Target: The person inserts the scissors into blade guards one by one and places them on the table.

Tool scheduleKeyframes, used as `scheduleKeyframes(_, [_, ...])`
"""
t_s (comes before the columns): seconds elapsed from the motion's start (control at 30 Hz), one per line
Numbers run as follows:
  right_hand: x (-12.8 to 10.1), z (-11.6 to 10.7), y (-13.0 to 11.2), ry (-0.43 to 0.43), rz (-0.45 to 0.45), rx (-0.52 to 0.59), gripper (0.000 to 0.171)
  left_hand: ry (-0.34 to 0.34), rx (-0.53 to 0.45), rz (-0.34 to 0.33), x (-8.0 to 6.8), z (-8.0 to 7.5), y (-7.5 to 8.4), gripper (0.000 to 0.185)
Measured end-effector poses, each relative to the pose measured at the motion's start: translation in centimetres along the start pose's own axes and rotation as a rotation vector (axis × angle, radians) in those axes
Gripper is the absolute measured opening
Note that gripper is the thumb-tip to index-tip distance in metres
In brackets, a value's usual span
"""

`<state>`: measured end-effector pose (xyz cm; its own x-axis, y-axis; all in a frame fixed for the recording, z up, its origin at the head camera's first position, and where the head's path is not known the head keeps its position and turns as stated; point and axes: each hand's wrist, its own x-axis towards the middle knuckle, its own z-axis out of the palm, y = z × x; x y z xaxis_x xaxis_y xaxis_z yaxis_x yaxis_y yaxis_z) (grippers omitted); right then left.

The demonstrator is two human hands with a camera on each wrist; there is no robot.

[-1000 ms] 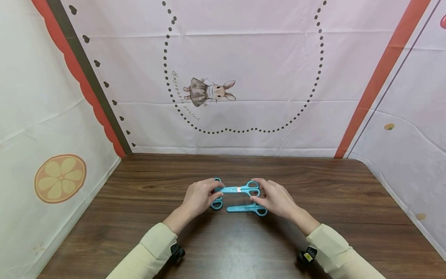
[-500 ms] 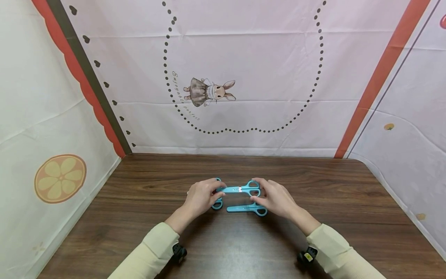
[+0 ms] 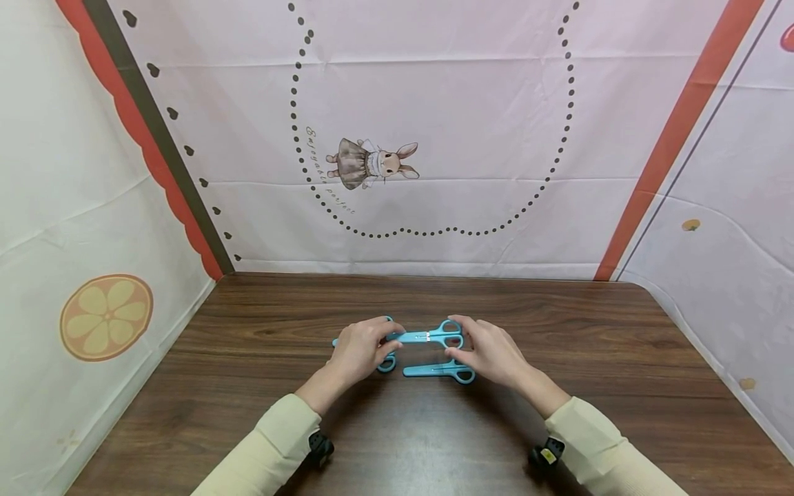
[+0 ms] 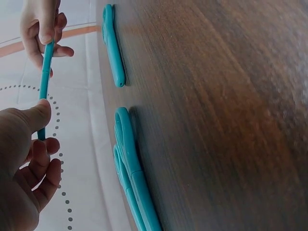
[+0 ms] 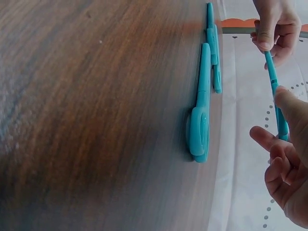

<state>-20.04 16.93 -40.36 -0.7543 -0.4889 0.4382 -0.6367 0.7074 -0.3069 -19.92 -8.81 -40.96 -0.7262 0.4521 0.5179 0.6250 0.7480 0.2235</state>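
Observation:
Both hands hold one pair of light blue scissors [image 3: 443, 336] level above the table. My left hand [image 3: 355, 350] pinches the blue blade cover [image 3: 407, 337] at the blade end, thumb against fingers. At the other end my right hand [image 3: 490, 350] pinches the handle loops. A narrow pale strip shows between cover and handles. Below, a second pair of blue scissors [image 3: 428, 371] lies on the table, loops to the right. A third blue pair [image 4: 127, 139] lies under my left hand, its middle hidden in the head view.
The dark wood-grain table [image 3: 397, 427] runs back to a pale printed cloth [image 3: 471, 138]. More cloth [image 3: 105, 241] hangs along the left side and another sheet [image 3: 713, 262] along the right. Black wrist cameras [image 3: 321, 448] sit below both sleeve cuffs.
My left hand has shifted slightly right with the blade cover, and the pale strip between cover and handles has narrowed. The right hand and the scissors lying in front look the same.

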Motion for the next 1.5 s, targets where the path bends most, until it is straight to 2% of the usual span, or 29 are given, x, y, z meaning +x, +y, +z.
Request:
scheduleKeyframes(0.2, [-0.04,0.08,-0.06,-0.022,0.021,0.003,0.055,-0.005,-0.005,-0.004,0.15,0.06,0.23,0.019])
scheduleKeyframes(0.47, [-0.08,0.13,0.07,0.011,-0.003,-0.007,0.055,-0.003,0.002,0.007,0.27,-0.01,0.34,0.020])
scheduleKeyframes(0.93, [0.02,-0.17,-0.16,-0.022,0.058,-0.003,0.056,0.012,-0.022,-0.046,0.26,0.43,0.56,0.020])
scheduleKeyframes(1.07, [-0.18,-0.19,-0.02,-0.028,0.050,0.002,0.056,-0.018,-0.012,-0.045,0.39,0.41,0.62,0.020])
scheduleKeyframes(1.23, [-0.36,-0.25,0.14,-0.042,0.034,0.010,0.056,-0.061,-0.028,-0.082,0.53,0.46,0.50,0.019])
scheduleKeyframes(1.5, [-0.35,-0.20,0.45,-0.102,0.060,-0.006,0.059,-0.124,-0.041,-0.124,0.70,0.50,0.53,0.017])
